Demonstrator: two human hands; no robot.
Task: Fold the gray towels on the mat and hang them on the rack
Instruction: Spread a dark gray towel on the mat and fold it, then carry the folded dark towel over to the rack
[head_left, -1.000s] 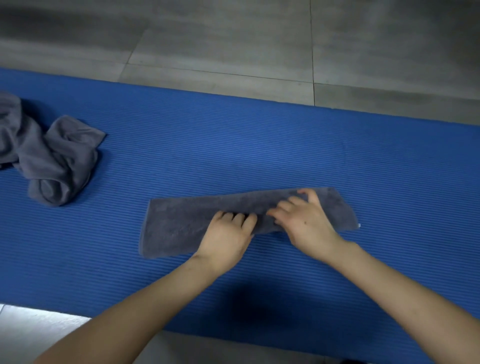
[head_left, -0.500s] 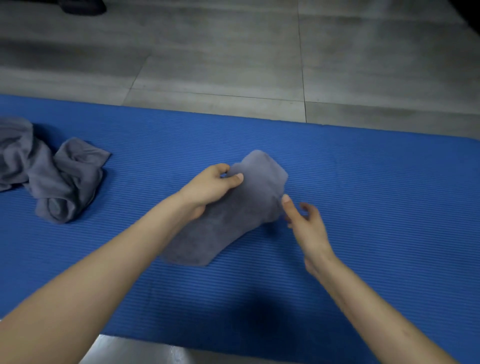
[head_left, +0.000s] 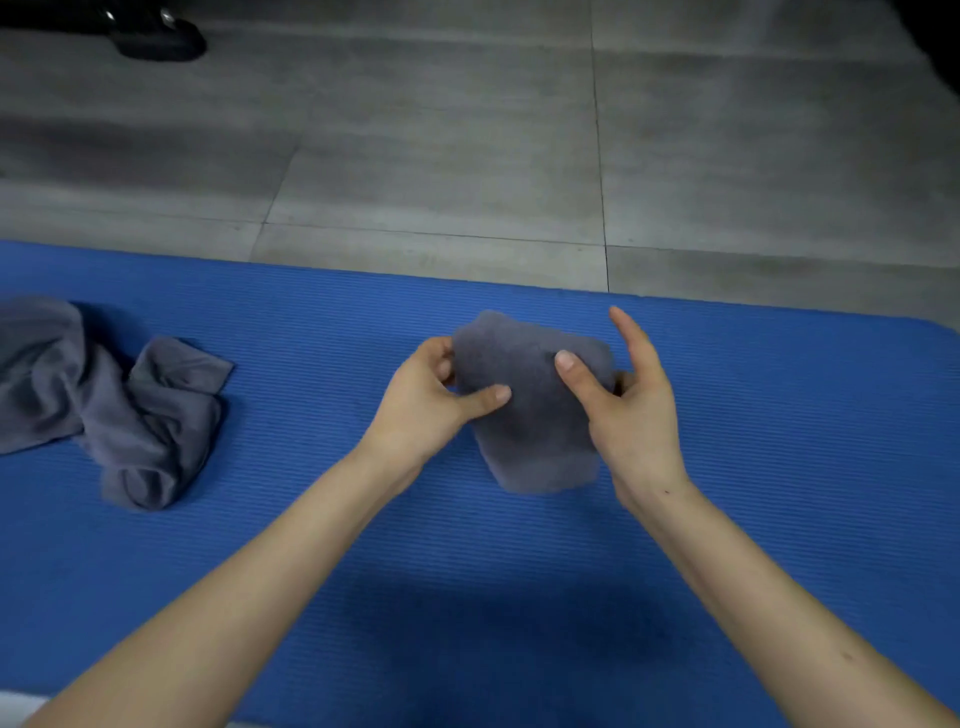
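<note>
A small folded gray towel (head_left: 530, 415) is held up above the blue mat (head_left: 779, 467). My left hand (head_left: 431, 400) pinches its left edge, thumb in front and fingers behind. My right hand (head_left: 628, 410) grips its right side, thumb pressed on the front, while the index finger points up free of the cloth. Unfolded gray towels (head_left: 104, 395) lie crumpled on the mat at the far left. No rack is in view.
Gray tiled floor (head_left: 467, 156) lies beyond the mat's far edge. A dark object (head_left: 156, 36) sits on the floor at the top left. The mat's near edge runs along the bottom left corner.
The towel, a long strip on the mat a second ago, has been folded in half and lifted. My right hand, free half a second ago, now holds its right side.
</note>
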